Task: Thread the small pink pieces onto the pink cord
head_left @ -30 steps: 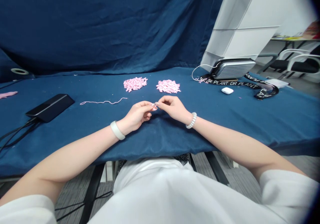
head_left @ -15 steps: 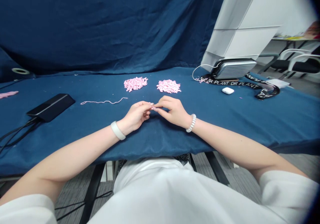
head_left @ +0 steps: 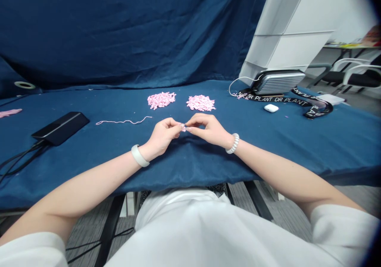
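Note:
A small pink piece (head_left: pixel 183 129) is pinched between the fingertips of both hands, above the table's near part. My left hand (head_left: pixel 165 135) closes thumb and forefinger on its left side. My right hand (head_left: pixel 209 130) grips it from the right, thumb and forefinger together. Beyond the hands lie two heaps of small pink pieces, a left heap (head_left: pixel 161 100) and a right heap (head_left: pixel 200 103). To the left of my left hand a thin pink string (head_left: pixel 125 121) stretches loosely over the blue cloth (head_left: pixel 113 140).
A black box with cables (head_left: pixel 61 128) lies at the left, with a pink item (head_left: pixel 10 113) beyond it. On the right are a silver case (head_left: pixel 279 82), a black lettered strap (head_left: pixel 276 99) and a white earphone case (head_left: pixel 271 108). A blue curtain (head_left: pixel 133 32) hangs behind.
My right hand has shifted slightly to the right and turned a little. The pink piece shows a bit more between the fingertips, and my left fingers have curled in.

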